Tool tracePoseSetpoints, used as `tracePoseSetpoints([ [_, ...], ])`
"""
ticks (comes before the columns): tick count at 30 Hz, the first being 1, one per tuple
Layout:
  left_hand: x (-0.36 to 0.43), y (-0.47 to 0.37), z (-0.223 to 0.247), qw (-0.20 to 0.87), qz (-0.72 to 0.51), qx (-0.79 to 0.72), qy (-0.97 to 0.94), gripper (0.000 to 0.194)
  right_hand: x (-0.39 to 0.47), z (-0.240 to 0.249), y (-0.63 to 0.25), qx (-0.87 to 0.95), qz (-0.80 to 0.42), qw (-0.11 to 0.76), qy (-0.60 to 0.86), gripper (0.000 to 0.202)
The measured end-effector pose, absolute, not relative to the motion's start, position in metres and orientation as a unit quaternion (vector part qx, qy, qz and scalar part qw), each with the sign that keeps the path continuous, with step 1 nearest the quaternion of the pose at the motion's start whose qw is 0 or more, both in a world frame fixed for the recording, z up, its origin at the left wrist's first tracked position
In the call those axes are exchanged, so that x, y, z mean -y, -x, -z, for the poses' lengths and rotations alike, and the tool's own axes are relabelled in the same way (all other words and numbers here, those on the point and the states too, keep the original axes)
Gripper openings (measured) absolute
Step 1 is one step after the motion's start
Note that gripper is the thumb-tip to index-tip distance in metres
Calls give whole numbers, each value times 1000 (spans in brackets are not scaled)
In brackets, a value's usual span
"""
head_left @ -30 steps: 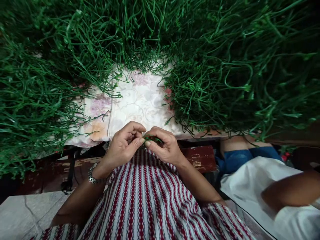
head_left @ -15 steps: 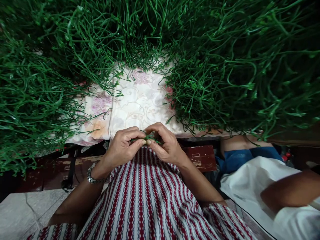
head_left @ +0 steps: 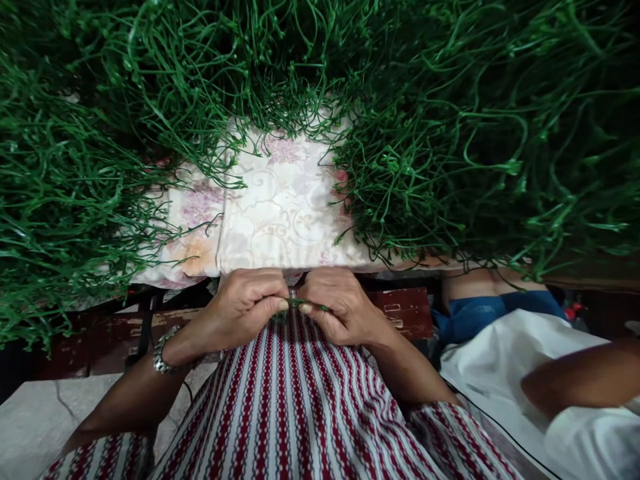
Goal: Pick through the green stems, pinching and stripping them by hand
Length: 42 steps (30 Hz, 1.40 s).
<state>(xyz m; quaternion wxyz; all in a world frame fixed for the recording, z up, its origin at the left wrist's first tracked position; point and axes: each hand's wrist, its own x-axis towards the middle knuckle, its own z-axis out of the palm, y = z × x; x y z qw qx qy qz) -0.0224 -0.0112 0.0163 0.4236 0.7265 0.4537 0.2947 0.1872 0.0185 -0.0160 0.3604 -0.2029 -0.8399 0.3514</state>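
left hand [head_left: 240,308] and right hand [head_left: 345,308] touching at desk [head_left: 400,313] edge, fingers of both pinched closed on green stem [head_left: 300,305], stem piles [head_left: 450,147] crowding both sides, floral cloth [head_left: 280,207] bare between

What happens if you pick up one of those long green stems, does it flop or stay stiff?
Probably floppy: the green stems curl and droop over the floral cloth. Likely light, since the left hand and right hand pinch one with fingertips only. Unlikely to roll, being tangled.
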Motion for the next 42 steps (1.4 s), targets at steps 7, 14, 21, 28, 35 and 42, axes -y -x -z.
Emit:
tracePoseSetpoints([
  [7,4,29,-25,445,-297,-537,-652,12,-29,-3,-204,797,-362,398,274,12],
  [14,-3,7,-2,515,-404,-559,-510,13,-29,13,-164,749,-482,346,294,24],
  [21,-4,-1,2,428,-408,-592,-547,13,-29,17,-159,738,-526,268,327,19],
  [28,3,-12,9,446,-503,-580,-460,16,-21,12,-155,751,-495,271,342,23],
  [35,-12,-6,-3,437,-566,-575,-398,14,-10,6,-161,789,-423,331,297,22],
  [42,-40,13,-16,440,-554,-556,-437,12,-25,-12,-190,828,-284,343,340,11],
])
